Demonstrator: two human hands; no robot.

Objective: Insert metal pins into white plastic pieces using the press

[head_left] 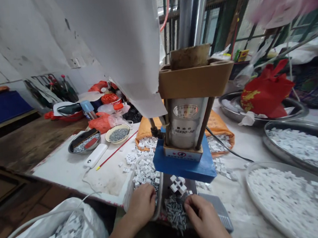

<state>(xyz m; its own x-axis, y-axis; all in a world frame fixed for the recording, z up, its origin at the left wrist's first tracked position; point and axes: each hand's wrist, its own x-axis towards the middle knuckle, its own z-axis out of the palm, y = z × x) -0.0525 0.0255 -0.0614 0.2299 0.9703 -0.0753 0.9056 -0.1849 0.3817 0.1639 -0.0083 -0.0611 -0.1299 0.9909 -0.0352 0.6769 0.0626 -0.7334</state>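
My left hand (142, 202) reaches over a clear plastic bin (161, 192) of small white plastic parts (146, 173). Its fingers curl downward, and whatever they hold is hidden. Beside a heap of small grey metal pins or screws (175, 212), my right hand (203, 215) has thumb and forefinger drawn together; any piece between them is too small to make out. A few white plastic pieces (177, 184) sit between the hands, just beyond the heap. Above them stands a press (185, 126) with a silver cylinder and a blue block (183, 164).
Round trays (250, 196) of white parts lie at right, below a red bag (267, 92). An orange sack (143, 133) is behind the press. Bowls of metal bits (117, 134), a white power bank-like device (96, 156) and a red stick (117, 150) lie left. A white sack (91, 208) stands lower left.
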